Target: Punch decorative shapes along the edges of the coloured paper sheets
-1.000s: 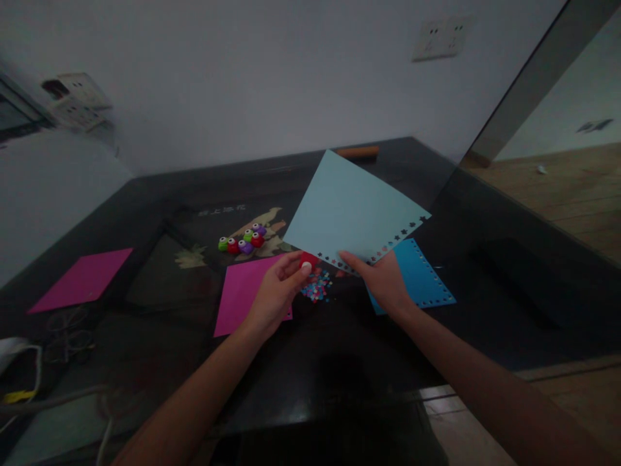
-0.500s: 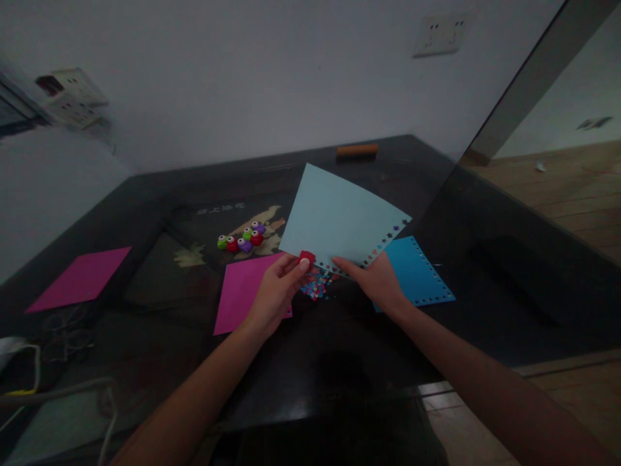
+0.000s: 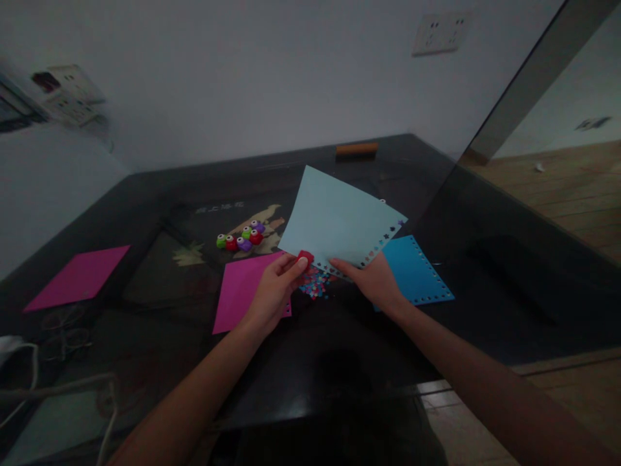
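My left hand (image 3: 274, 281) grips a small red craft punch (image 3: 305, 257) with its thumb on top. The punch sits at the lower left edge of a pale blue sheet of paper (image 3: 334, 210). My right hand (image 3: 376, 278) pinches that sheet's lower edge, thumb on top and fingers hidden beneath. Small shaped holes run along the sheet's lower and right edges. Below it lies a pile of coloured paper bits (image 3: 315, 285). A pink sheet (image 3: 242, 291) lies under my left hand, and a blue sheet with punched edges (image 3: 420, 272) is beside my right.
Several green, red and purple punches (image 3: 242, 238) stand left of the middle. Another pink sheet (image 3: 77, 277) and scissors (image 3: 65, 336) lie far left. An orange-brown roll (image 3: 356, 149) rests near the wall. A white cable (image 3: 114, 401) crosses the table's front left.
The pale blue sheet has tilted slightly, its right corner a little lower and further left. Both hands keep nearly the same place and hold.
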`<control>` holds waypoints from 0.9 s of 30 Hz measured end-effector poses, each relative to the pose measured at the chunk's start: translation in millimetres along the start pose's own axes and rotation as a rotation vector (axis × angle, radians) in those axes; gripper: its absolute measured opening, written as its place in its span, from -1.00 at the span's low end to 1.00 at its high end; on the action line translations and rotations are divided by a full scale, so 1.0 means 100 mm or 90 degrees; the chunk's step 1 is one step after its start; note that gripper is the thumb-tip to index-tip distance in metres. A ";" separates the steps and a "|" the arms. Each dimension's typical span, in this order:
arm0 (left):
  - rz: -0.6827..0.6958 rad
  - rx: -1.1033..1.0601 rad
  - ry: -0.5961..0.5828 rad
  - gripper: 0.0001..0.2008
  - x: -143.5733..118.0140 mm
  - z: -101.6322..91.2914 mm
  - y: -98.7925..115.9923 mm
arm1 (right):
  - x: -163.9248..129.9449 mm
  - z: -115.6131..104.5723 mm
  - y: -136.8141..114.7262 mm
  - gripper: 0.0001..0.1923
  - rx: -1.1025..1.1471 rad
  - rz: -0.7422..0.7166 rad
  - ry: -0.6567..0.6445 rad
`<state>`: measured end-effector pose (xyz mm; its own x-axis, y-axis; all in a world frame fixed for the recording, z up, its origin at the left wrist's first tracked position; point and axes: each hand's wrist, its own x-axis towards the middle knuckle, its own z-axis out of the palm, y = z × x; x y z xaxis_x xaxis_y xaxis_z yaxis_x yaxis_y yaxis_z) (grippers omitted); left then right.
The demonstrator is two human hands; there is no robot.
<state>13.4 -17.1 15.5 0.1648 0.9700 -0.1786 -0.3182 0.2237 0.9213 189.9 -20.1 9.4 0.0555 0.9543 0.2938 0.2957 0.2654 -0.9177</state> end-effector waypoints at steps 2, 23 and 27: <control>-0.001 0.005 0.000 -0.76 0.00 0.00 0.00 | 0.00 0.00 -0.01 -0.73 -0.001 0.004 0.001; 0.013 0.017 -0.018 -0.80 0.01 -0.03 -0.03 | -0.01 0.01 -0.01 -0.72 -0.002 -0.009 0.009; 0.021 0.014 -0.013 -0.80 0.01 -0.04 -0.03 | 0.00 0.02 0.02 -0.68 0.003 -0.029 0.016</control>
<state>11.3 -16.5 11.0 0.1739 0.9746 -0.1413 -0.3030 0.1895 0.9340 189.1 -19.5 7.0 0.0653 0.9374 0.3420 0.2946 0.3093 -0.9042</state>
